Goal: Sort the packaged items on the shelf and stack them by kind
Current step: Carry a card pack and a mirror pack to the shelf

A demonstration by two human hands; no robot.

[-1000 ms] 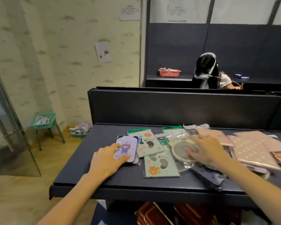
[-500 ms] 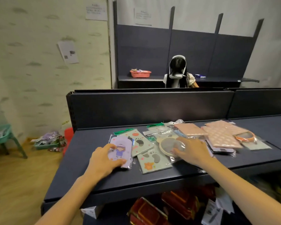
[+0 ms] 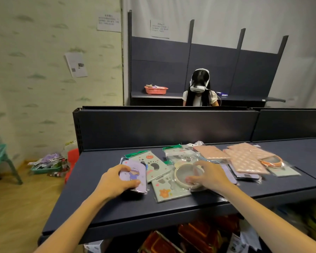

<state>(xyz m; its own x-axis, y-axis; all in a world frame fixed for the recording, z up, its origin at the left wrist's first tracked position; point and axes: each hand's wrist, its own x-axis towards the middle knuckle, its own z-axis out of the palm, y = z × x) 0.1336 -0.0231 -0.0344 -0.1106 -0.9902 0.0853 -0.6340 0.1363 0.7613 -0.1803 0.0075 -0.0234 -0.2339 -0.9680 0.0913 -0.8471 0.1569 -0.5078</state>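
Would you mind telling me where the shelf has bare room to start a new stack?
Bare shelf lies left of the purple case, along the front edge, and far right beyond the pink packets. The middle is crowded around the round beige item.

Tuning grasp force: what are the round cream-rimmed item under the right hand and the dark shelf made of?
Round cream-rimmed item: looks like a rigid plastic hoop around grey mesh, sealed in a glossy clear film bag that crinkles and glints. Right hand grips it. Dark shelf: probably painted sheet metal, matte with a folded front lip.
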